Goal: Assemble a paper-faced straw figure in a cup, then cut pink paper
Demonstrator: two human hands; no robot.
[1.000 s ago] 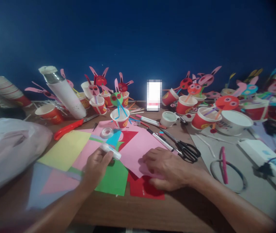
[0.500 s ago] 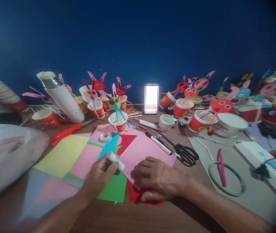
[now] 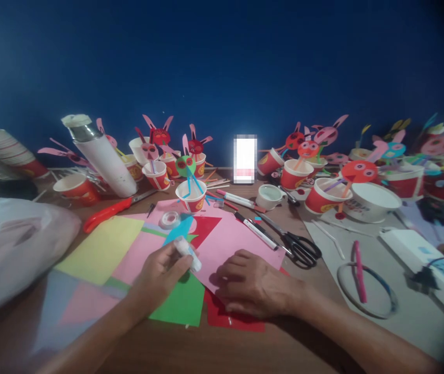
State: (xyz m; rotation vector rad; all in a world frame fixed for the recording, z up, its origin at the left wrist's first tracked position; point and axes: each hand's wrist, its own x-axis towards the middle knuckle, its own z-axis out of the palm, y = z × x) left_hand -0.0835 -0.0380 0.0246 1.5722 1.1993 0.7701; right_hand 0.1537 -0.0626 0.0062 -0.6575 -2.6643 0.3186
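My left hand (image 3: pixel 163 275) is closed around a small white glue stick (image 3: pixel 186 254), holding it tilted above the sheets. Beneath it lie a green sheet (image 3: pixel 179 306) and a blue piece of paper (image 3: pixel 179 231). My right hand (image 3: pixel 249 285) rests palm down on a pink sheet (image 3: pixel 241 234) and a red sheet (image 3: pixel 233 319). Its fingers are curled under, and anything they hold is hidden. Just ahead, a paper cup (image 3: pixel 191 200) carries a green paper figure (image 3: pixel 185 165) with blue legs. A tape roll (image 3: pixel 169 219) lies on the pink paper.
Black-handled scissors (image 3: pixel 300 246) and markers (image 3: pixel 259 231) lie right of the sheets. Red-handled scissors (image 3: pixel 107 215) and a plastic bag (image 3: pixel 15 249) are on the left. Several cups with paper figures line the wall, with a thermos (image 3: pixel 105 161). A power strip (image 3: pixel 425 259) is far right.
My left hand has shifted slightly, turning the glue stick more upright. My right thumb has drawn in toward the other fingers, showing more of the red sheet. The view has moved a little.
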